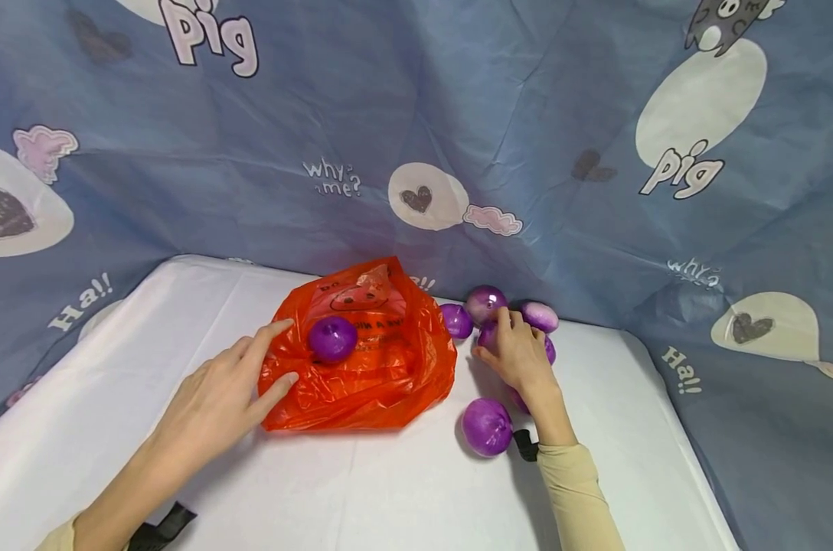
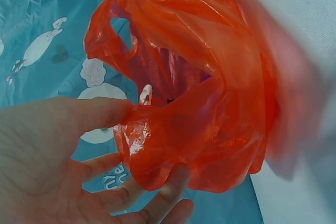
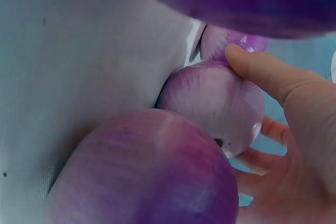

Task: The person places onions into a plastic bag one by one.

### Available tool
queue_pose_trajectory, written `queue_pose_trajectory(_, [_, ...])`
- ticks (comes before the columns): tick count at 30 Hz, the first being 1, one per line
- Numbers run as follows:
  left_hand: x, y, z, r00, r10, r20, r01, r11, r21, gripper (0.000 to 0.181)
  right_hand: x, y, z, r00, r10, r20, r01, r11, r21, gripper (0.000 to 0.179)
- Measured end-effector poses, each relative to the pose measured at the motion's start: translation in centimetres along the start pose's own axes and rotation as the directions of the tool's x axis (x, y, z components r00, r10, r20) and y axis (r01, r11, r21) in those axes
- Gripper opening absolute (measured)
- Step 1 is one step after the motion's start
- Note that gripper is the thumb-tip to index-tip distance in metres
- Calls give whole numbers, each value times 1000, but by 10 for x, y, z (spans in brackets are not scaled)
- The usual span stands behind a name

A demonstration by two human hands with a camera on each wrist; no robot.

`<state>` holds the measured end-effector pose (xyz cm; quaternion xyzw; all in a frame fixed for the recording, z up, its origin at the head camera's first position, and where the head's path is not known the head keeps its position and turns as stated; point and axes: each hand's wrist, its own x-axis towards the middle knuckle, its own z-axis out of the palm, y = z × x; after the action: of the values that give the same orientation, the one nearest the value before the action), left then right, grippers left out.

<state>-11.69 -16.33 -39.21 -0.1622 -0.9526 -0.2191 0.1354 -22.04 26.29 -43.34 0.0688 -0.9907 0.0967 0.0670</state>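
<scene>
A red plastic bag (image 1: 416, 367) with printed lettering lies crumpled on the white surface, its mouth gaping in the left wrist view. My left hand (image 1: 230, 390) holds its left edge, thumb and index finger apart over the plastic, other fingers around the outside. One purple onion (image 1: 332, 339) shows against the bag's left part. To the right of the bag, my right hand (image 1: 523, 352) grips an onion (image 3: 210, 103), thumb over its top and fingers behind it. Another onion (image 3: 147, 177) looms close below in the right wrist view.
More onions surround my right hand: one onion (image 1: 455, 321) beside the bag, a paler onion (image 1: 540, 315) farther back. Nearer to me sits a single onion (image 1: 487, 427). A blue printed curtain (image 1: 568, 252) rises behind the white table (image 1: 389, 490).
</scene>
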Motion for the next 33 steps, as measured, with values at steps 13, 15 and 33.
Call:
queue_pose_trajectory(13, [2, 1, 1, 1000, -6, 14, 6, 1000, -2, 74, -4, 0, -4, 999, -27, 39, 29, 999, -38, 69])
queue_pose_trajectory(15, [1, 1, 1, 1000, -15, 23, 15, 1000, -3, 74, -3, 0, -3, 999, -36, 33, 37, 999, -28, 65])
queue_pose_trajectory(33, [-3, 0, -1, 1000, -25, 16, 25, 1000, 1, 74, -1, -9, -6, 989, -104, 105, 115, 988, -105, 71])
